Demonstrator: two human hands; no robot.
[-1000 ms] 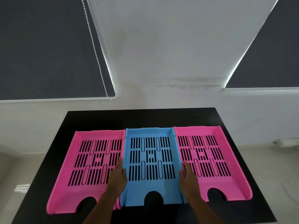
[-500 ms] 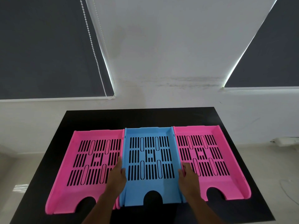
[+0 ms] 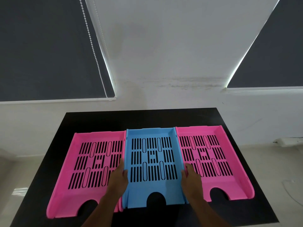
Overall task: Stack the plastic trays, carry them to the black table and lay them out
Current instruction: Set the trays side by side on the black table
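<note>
Three slotted plastic trays lie side by side on the black table (image 3: 98, 122). The blue tray (image 3: 154, 182) is in the middle, with a pink tray (image 3: 77, 169) on its left and another pink tray (image 3: 232, 163) on its right. My left hand (image 3: 118, 177) grips the blue tray's left wall, and my right hand (image 3: 191, 179) grips its right wall. Both hands press between the blue tray and the pink trays beside it. The blue tray's walls touch the neighbouring pink walls.
A white wall with two dark roller blinds (image 3: 41, 49) rises behind the table, and a bead chain (image 3: 93, 46) hangs by the left blind. Pale floor (image 3: 278, 169) shows on both sides of the table. The table's far strip beyond the trays is bare.
The hands and the trays keep the same places; only the camera view has shifted slightly.
</note>
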